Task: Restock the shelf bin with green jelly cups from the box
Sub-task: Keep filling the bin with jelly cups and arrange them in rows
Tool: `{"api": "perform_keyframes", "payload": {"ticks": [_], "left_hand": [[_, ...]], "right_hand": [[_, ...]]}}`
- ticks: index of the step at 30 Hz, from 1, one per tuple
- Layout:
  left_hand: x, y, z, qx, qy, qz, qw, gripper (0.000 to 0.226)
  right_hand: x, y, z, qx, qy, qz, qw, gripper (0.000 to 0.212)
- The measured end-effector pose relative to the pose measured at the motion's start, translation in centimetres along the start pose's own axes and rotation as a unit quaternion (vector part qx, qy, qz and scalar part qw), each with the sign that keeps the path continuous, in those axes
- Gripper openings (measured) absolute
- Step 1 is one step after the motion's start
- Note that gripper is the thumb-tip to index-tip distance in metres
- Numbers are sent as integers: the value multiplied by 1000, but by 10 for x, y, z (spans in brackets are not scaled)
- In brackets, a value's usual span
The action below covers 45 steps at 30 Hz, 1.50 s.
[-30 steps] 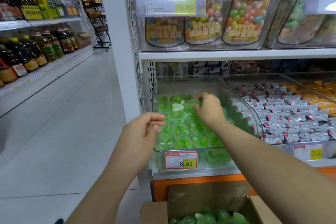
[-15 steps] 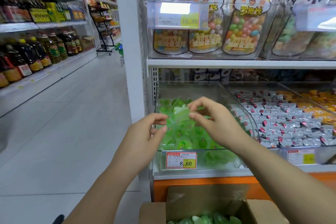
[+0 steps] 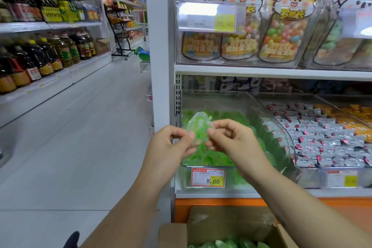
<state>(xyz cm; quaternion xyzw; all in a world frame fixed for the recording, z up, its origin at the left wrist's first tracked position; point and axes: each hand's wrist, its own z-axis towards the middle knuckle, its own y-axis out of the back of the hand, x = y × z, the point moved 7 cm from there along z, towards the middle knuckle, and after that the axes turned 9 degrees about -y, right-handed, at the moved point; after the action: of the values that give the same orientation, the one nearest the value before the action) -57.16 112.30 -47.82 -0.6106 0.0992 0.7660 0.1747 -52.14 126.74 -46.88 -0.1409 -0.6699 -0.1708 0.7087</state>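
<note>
Left hand [image 3: 169,145]: pinches the green jelly cup [image 3: 198,127] at its left edge.
Right hand [image 3: 231,143]: pinches its right edge.
Place: near the shelf bin's [image 3: 221,100] front-left corner.

the jelly cups [image 3: 225,153] are green, the price tag [image 3: 208,177] red and yellow, the shelf base [image 3: 201,205] orange.

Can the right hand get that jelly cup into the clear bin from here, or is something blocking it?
Probably yes. The right hand pinches the jelly cup just before the clear bin, whose top looks open; nothing stands between. The left hand pinches the cup too and would have to release.
</note>
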Motion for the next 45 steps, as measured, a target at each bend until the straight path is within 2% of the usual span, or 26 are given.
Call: {"api": "perform_keyframes", "payload": {"ticks": [2, 4, 6, 10, 17, 22, 24, 26, 29, 33, 38, 41, 43, 45], "left_hand": [[5, 5, 1, 58, 13, 85, 995, 5], [7, 20, 5, 102, -10, 264, 959, 8], [11, 31, 4, 118, -13, 348, 930, 8], [22, 30, 1, 138, 0, 362, 922, 6], [23, 30, 4, 133, -14, 378, 916, 17], [21, 29, 5, 132, -23, 381, 915, 19], [21, 29, 4, 132, -26, 384, 914, 19], [21, 29, 4, 133, -29, 384, 913, 20], [21, 29, 4, 134, -29, 382, 914, 20], [20, 29, 4, 133, -30, 386, 912, 20], [19, 29, 2, 132, -31, 387, 912, 20], [18, 28, 3, 131, -33, 391, 911, 20], [18, 28, 4, 129, -34, 391, 911, 19], [17, 28, 3, 127, -33, 390, 911, 19]], "right_hand": [[-8, 8, 7, -6, -16, -27, 1000, 8], [-14, 13, 17, 2, -28, -121, 992, 6], [-25, 13, 26, 25, -52, -205, 977, 9], [-45, -2, 35, 87, -97, -293, 947, 18], [-48, -13, 47, 138, -128, -341, 921, 18], [-48, -12, 47, 143, -149, -319, 925, 18], [-48, -11, 49, 134, -165, -303, 929, 25], [-48, -12, 50, 136, -171, -325, 920, 27], [-49, -13, 49, 137, -162, -384, 899, 26], [-52, -14, 51, 94, -139, -410, 897, 26], [-42, -16, 42, 26, -43, -538, 841, 12], [-27, -24, 33, 53, 48, -561, 825, 27], [-33, -28, 32, 92, 35, -584, 806, 30], [-43, -27, 35, 112, 7, -575, 810, 29]]}}
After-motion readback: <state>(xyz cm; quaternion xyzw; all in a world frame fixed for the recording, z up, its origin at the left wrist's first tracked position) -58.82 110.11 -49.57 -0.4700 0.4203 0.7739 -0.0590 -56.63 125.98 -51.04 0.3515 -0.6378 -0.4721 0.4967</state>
